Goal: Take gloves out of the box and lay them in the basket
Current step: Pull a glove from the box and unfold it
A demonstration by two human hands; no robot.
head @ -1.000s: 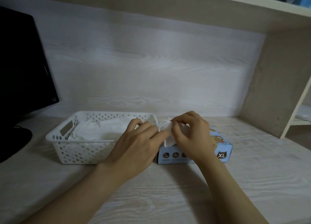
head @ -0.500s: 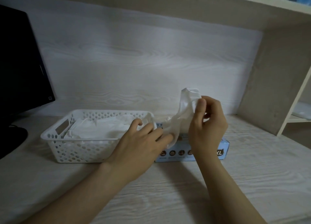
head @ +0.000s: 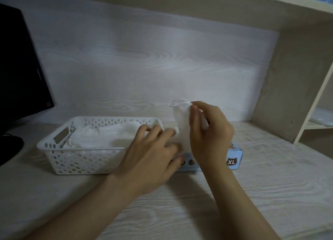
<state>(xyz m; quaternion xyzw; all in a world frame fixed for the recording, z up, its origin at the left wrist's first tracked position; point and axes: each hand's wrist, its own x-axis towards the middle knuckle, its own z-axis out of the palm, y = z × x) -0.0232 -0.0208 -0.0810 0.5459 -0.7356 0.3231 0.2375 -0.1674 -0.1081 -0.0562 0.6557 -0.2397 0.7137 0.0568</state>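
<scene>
A white perforated basket (head: 59,158) stands on the desk left of centre, with several white gloves (head: 108,137) lying in it. Right beside it lies a light blue glove box (head: 234,158) marked XL, mostly hidden by my hands. My right hand (head: 210,133) pinches the top of a white glove (head: 182,121) that hangs upright above the box. My left hand (head: 153,155) rests over the box's left end by the basket's right rim, fingers spread on the glove's lower part.
A black monitor (head: 19,68) and its stand occupy the far left. A shelf board runs overhead, and an upright side panel (head: 288,88) closes the nook on the right, with a lower shelf beyond it.
My right hand has drawn the glove up out of the box, from box level to well above it. My left hand has stayed low at the box's left end.
</scene>
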